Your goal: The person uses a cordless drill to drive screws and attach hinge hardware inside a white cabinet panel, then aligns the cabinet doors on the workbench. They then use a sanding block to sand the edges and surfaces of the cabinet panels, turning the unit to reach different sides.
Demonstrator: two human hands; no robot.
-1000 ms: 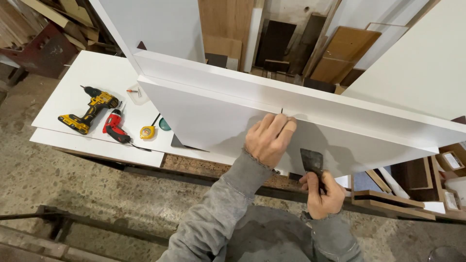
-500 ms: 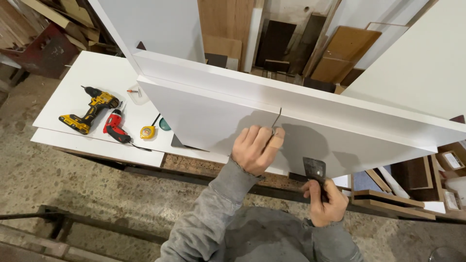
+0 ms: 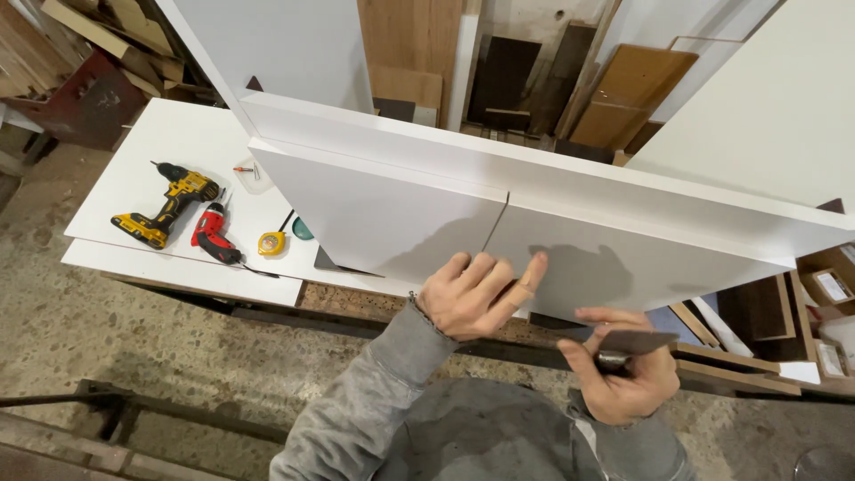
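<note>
A white cabinet lies on its side on the white worktable, its two doors facing me with a thin gap between them. My left hand hovers at the lower edge of the doors, just below the gap, fingers spread and index finger pointing right; it holds nothing. My right hand is lower and to the right, gripping a flat dark putty knife held level, blade toward the right door's lower edge.
On the table's left lie a yellow cordless drill, a red electric screwdriver, a yellow tape measure and a small green disc. Wood panels lean against the back wall. Boards and boxes sit at the right. Concrete floor below.
My left hand has dropped from the top of the door gap to the doors' lower edge and opened. My right hand turned the putty knife from upright to flat.
</note>
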